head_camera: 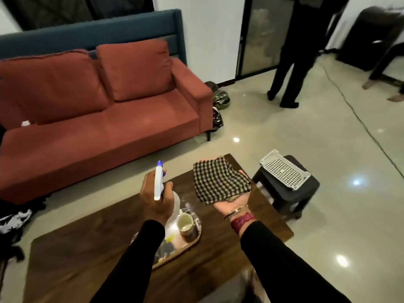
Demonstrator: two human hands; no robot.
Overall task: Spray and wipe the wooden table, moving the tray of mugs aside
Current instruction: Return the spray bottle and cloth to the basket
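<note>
A dark wooden table fills the lower middle of the view. On it rests a shiny metal tray holding a pale mug; my left arm hides most of the tray. My left hand is closed around a white spray bottle with a blue nozzle, held above the tray. My right hand lies palm up over the table's far right part, with a folded black-and-cream checked cloth lying across its palm and fingers.
A red sofa stands behind the table. To the right of the table a dark stool carries a white perforated basket. A person in dark clothes stands at the back. Dark clothes lie on the glossy floor at left.
</note>
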